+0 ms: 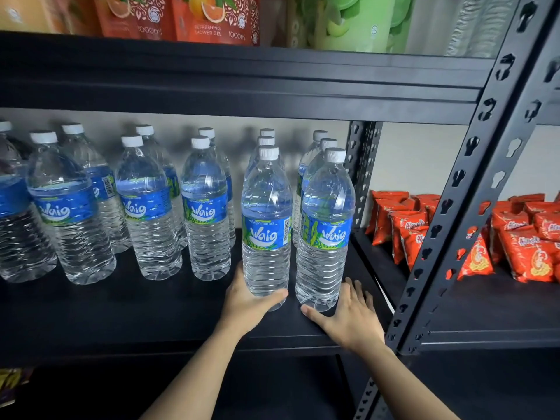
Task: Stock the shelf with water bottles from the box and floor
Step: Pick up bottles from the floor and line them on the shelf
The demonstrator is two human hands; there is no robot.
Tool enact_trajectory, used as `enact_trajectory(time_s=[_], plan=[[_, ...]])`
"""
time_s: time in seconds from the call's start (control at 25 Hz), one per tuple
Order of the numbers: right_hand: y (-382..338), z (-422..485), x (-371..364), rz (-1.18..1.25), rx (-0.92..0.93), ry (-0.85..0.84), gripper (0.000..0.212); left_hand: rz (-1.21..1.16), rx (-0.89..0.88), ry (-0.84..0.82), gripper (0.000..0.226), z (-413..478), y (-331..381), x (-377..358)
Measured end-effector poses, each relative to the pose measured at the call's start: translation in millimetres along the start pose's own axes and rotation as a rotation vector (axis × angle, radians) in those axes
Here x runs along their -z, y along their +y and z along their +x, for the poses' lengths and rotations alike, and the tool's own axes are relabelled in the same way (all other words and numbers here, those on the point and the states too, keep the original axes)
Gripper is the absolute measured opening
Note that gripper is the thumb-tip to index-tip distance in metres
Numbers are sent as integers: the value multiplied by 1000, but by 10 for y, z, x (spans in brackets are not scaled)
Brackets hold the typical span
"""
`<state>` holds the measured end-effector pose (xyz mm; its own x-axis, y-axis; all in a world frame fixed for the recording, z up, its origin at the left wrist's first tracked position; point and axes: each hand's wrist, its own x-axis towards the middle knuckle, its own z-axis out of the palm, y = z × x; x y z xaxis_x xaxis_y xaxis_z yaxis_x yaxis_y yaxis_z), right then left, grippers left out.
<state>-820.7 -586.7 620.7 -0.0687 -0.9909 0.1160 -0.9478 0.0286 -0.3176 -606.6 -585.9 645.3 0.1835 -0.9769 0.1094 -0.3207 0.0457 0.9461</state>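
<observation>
Several clear water bottles with blue labels and white caps stand in rows on the black shelf (127, 307). My left hand (247, 301) grips the base of the front bottle (266, 228) in the second row from the right; its thumb curls round the front. Just to the right stands the front bottle (325, 234) of the end row. My right hand (348, 316) lies beside that bottle's base with fingers straight and thumb stretched out in front of it. Whether it touches the bottle is unclear.
A black perforated upright (472, 165) closes the bay on the right. Beyond it, red snack packets (524, 250) fill the neighbouring shelf. Orange shower gel packs (218, 19) and green packs (357, 22) sit on the shelf above. Bare shelf lies in front of the left rows.
</observation>
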Motion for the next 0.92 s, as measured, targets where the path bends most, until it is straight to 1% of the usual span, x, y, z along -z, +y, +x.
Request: enact_trajectory(time_s=[0.28, 0.4, 0.48, 0.52, 0.56, 0.64, 0.68, 0.72, 0.76, 0.84, 0.92], plan=[[-47, -82, -2, -19, -29, -1, 113, 31, -32, -79, 84, 36, -2, 40], [-94, -240, -68, -25, -66, 60, 107, 67, -61, -127, 77, 34, -72, 80], [-133, -404, -131, -4, -78, 116, 105, 115, -79, -89, 74, -90, -122, 68], [-144, -498, -161, 34, -80, 145, 101, 148, -87, -17, 70, -193, -148, 44], [-149, -605, -181, 84, -73, 179, 92, 165, -108, 73, 64, -315, -166, 14], [-121, -900, -203, 193, -52, 227, 62, 130, -208, 215, 52, -632, -223, -58], [-91, -1061, -208, 235, -46, 228, 51, 97, -293, 245, 46, -807, -289, -116], [-43, -1222, -222, 263, -55, 221, 46, 79, -383, 240, 40, -987, -366, -182], [24, -1378, -232, 283, -83, 217, 42, 72, -463, 205, 36, -1170, -456, -263], [211, -1668, -280, 318, -204, 171, 33, 90, -548, 57, 31, -1482, -693, -430], [472, -1965, -440, 349, -346, 80, 26, 132, -497, -168, 27, -1721, -972, -606]])
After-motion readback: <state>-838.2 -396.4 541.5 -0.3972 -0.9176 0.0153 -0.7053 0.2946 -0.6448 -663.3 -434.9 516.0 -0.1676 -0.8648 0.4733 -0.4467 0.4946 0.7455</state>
